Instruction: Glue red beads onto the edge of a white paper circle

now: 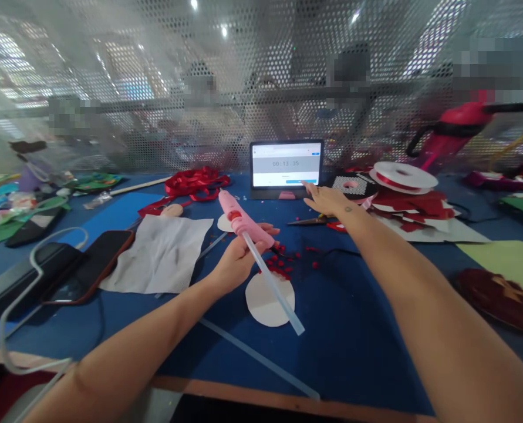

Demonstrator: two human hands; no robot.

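Fingers of the left hand (pixel 239 258) curl firmly around a pink hot glue gun (pixel 243 218), seen from the head-worn camera, tilted above a blue work table (pixel 353 329) with its nozzle pointing away. A long translucent glue stick (pixel 272 286) juts from the gun's rear. Fingers of the right hand (pixel 327 200) spread apart, the arm stretched forward past the gun, their tips at the lower edge of a tablet (pixel 285 164); whether they touch it cannot be told. Its screen shows the digits 00:13:35. Beneath the gun lie a white disc (pixel 267 299) and scattered red bits (pixel 281 264), with a loose second glue stick (pixel 256 358) nearer the table edge. Right of the gun sit scissors (pixel 307 221), cut red felt (pixel 413 208) and a ribbon spool (pixel 402 176); left, a white paper towel (pixel 159 255) and a phone (pixel 89 267).
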